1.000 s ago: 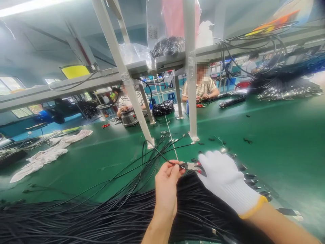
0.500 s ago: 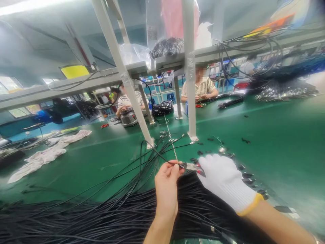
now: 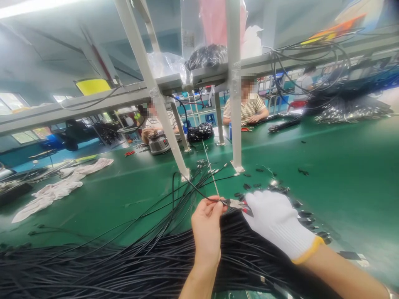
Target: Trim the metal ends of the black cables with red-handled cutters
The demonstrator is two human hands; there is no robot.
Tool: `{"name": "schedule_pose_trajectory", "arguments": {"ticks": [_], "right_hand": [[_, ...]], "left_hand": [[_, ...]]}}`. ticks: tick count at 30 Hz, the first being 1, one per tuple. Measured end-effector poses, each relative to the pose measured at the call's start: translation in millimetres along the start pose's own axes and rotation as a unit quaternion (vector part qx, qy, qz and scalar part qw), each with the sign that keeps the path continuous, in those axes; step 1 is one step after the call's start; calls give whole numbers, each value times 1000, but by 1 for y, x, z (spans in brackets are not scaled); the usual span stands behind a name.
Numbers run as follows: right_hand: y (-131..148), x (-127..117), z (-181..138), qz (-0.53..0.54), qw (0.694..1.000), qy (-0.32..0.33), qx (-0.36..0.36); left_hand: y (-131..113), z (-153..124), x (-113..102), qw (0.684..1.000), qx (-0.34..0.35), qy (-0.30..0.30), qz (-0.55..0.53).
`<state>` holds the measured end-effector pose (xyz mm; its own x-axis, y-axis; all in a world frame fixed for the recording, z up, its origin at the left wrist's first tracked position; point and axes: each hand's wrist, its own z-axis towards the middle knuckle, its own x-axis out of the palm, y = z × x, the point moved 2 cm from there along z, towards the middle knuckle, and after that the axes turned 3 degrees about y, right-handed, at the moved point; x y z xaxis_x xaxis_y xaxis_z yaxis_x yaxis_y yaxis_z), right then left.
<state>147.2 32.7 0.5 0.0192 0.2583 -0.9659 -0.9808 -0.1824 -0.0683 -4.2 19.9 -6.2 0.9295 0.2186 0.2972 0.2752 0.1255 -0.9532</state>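
Between thumb and fingers, my bare left hand (image 3: 208, 222) pinches a black cable (image 3: 198, 190) close to its end. My right hand (image 3: 274, 220), in a white knitted glove with a yellow cuff, is closed around red-handled pliers (image 3: 236, 204). The pliers' jaws meet the cable end right beside my left fingertips; what exactly they bite on is too small to tell. A thick bundle of black cables (image 3: 140, 265) lies under both hands. Several loose cables with metal-tipped ends (image 3: 215, 171) stretch out beyond my left hand.
Small black connector pieces (image 3: 304, 214) are scattered right of my gloved hand on the green table (image 3: 343, 166). Metal posts (image 3: 236, 124) carry a shelf above. A white cloth (image 3: 59, 189) lies at left. Two people sit across the table, near a coil of cables (image 3: 201, 131).
Both hands keep their grip on the cable and the pliers, almost unmoved. The view has shifted very slightly. Across the table, a co-worker's hands have moved a little.
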Motion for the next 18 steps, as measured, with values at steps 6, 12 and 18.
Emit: {"name": "schedule_pose_trajectory", "arguments": {"ticks": [6,12,18], "right_hand": [[2,-3,0,4,1000,16,5],[6,-8,-2,-3,1000,27,11],[10,-10,-4,22,998,50,32]], "left_hand": [[6,4,-4,1000,14,-3,21],[10,4,-5,997,53,-13,51],[18,0,-5,987,111,-47,107]]}}
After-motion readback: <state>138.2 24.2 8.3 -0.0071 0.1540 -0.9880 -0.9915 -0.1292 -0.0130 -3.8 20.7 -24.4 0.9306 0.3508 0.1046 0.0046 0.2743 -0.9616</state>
